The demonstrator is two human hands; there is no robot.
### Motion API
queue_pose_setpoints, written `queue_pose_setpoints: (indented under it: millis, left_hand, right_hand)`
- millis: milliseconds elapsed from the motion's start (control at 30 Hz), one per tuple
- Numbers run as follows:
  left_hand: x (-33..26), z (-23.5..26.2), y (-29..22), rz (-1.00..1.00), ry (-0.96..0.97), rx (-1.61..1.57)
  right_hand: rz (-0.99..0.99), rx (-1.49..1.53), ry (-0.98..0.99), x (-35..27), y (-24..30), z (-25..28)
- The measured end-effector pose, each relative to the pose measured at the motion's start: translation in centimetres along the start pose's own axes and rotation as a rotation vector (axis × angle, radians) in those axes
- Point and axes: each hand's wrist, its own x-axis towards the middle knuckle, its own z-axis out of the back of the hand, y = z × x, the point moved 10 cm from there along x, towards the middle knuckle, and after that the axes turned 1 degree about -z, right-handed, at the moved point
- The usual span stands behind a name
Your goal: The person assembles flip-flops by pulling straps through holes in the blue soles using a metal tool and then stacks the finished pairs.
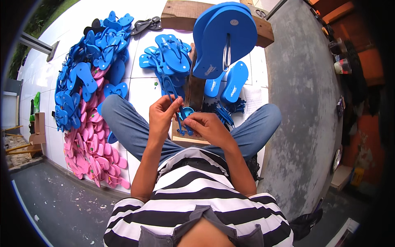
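Note:
My left hand pinches a blue flip-flop strap in front of my lap; its loop points up and away. My right hand is closed at the strap's lower end, fingertips close to the left ones. Just behind the fingers sits a small light-blue cup, partly hidden. Beyond my hands, a stack of blue soles is held on a wooden beam, with a looped metal piece sticking out. Two blue soles lie below it, near a bunch of loose blue straps.
Finished blue flip-flops are piled ahead of my left hand. A long heap of blue flip-flops and pink flip-flops covers the tiles at left. A black pair lies beyond. A grey ledge runs along the right.

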Motion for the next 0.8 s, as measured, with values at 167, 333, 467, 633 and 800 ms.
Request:
queue_pose_setpoints:
  millis: [167, 333, 467, 633, 800]
  left_hand:
    - [1.6, -1.1, -0.3, 0.06, 0.073, -0.163]
    - [1.9, -2.3, -0.4, 0.131, 0.12, -0.325]
    - [1.7, -2.9, -0.4, 0.128, 0.182, -0.305]
    - [-1.3, -5.1, -0.5, -0.029, 0.345, 0.139]
    - [-3.1, -8.1, -1.5, -0.211, 0.397, 0.217]
  right_hand:
    - [-0.005, 0.15, 0.005, 0.4, 1.8, 0.4]
    - [0.015, 0.215, 0.004, 0.0, 3.0, 0.4]
    - [-0.052, 0.229, 0.003, 0.0, 1.9, 1.1]
    - [0.316, -0.011, -0.588, -1.7, 6.0, 5.0]
    - [0.495, 0.097, -0.59, -3.0, 8.1, 4.7]
